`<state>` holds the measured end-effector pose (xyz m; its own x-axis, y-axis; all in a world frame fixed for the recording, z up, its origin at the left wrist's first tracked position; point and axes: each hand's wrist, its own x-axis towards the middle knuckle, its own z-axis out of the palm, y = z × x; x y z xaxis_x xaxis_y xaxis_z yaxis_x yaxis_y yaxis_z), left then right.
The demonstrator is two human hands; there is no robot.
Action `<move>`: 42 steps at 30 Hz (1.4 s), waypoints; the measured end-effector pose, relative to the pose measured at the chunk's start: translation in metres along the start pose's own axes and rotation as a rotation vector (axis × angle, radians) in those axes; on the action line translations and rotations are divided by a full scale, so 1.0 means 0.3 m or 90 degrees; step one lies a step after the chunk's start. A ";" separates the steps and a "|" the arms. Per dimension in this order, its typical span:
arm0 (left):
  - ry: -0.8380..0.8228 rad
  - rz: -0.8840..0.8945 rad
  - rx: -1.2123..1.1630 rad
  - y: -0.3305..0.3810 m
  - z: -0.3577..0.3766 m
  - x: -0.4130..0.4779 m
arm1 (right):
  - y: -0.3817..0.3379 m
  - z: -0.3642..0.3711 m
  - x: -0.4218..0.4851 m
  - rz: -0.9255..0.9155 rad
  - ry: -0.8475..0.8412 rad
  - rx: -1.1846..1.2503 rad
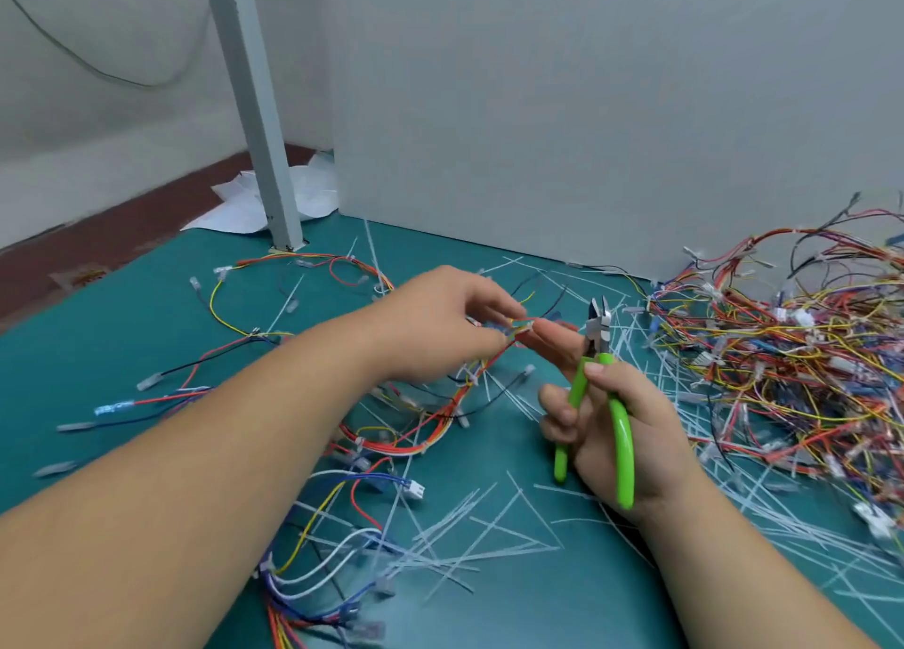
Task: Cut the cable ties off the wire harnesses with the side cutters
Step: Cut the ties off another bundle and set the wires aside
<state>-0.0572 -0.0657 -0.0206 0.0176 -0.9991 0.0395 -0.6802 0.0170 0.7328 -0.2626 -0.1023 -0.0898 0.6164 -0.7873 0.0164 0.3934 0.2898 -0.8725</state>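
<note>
My left hand (pixel 440 328) is pinching the wire harness (pixel 442 416) above the worktop (pixel 146 315) to present a tie; my right hand (pixel 636 428) is gripping the side cutters (pixel 598 336), blades up, just beside it.

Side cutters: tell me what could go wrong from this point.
1. The left hand pinches the harness right by an outstretched finger of the right hand, close to the head of the side cutters; a cut there might nick skin.
2. The harness wires are thin and bunched, so the blades could catch a wire instead of a tie.
3. Cut ties litter the mat; another snipped piece may fly off.
</note>
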 end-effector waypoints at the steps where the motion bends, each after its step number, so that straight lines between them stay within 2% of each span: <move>1: 0.044 -0.013 0.033 -0.018 -0.007 -0.008 | -0.002 -0.003 0.001 0.003 0.005 0.009; 3: 0.066 -0.060 0.111 -0.055 -0.017 -0.030 | -0.004 0.000 0.002 0.000 0.019 0.026; 5: -0.013 -0.119 0.183 -0.083 -0.007 -0.052 | -0.006 0.005 0.001 -0.014 0.027 0.031; 7: -0.028 -0.139 0.263 -0.112 0.027 -0.057 | -0.008 0.009 -0.003 -0.018 0.030 0.026; 10: 0.102 -0.150 0.307 -0.171 0.037 -0.030 | -0.006 0.009 -0.008 -0.002 0.041 0.004; 13: 0.270 -0.245 0.329 -0.238 -0.033 -0.014 | -0.002 0.012 -0.014 0.004 0.063 -0.016; 15: 0.251 -0.321 0.406 -0.255 -0.076 -0.011 | -0.001 0.013 -0.014 -0.006 0.077 -0.016; 17: 0.280 -0.288 0.404 -0.229 -0.115 0.000 | -0.002 0.014 -0.007 -0.007 0.106 -0.010; 19: 0.396 -0.188 0.326 -0.154 -0.158 0.008 | -0.001 0.012 0.000 -0.004 0.126 -0.007; 22: 0.465 -0.082 0.264 -0.021 -0.191 0.008 | -0.006 0.015 -0.001 -0.019 0.092 -0.016; 25: 0.392 -0.058 0.288 0.084 -0.152 -0.006 | -0.016 0.020 -0.015 -0.078 0.016 -0.029; 28: 0.276 -0.071 0.396 0.138 -0.062 -0.018 | -0.032 0.037 -0.019 -0.101 -0.061 -0.048; 30: 0.226 -0.042 0.448 0.157 0.002 -0.025 | -0.042 0.059 -0.016 -0.103 -0.112 -0.060; 32: 0.201 -0.002 0.473 0.165 0.050 -0.036 | -0.047 0.081 -0.012 -0.092 -0.104 -0.056; 35: 0.227 0.040 0.462 0.139 0.058 -0.049 | -0.064 0.096 -0.016 -0.091 -0.054 -0.042; 37: 0.283 0.042 0.520 0.094 0.054 -0.057 | -0.090 0.096 -0.022 -0.116 -0.038 -0.032; 40: 0.373 -0.015 0.501 0.046 0.021 -0.082 | -0.136 0.086 -0.028 -0.157 -0.019 0.009; 42: 0.357 -0.084 0.512 0.013 0.015 -0.095 | -0.149 0.079 -0.029 -0.176 0.002 0.028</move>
<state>-0.0636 -0.0373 -0.0218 0.3322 -0.8237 0.4595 -0.9394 -0.3326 0.0829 -0.2695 -0.0956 -0.0394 0.4796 -0.8412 0.2498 0.5756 0.0867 -0.8131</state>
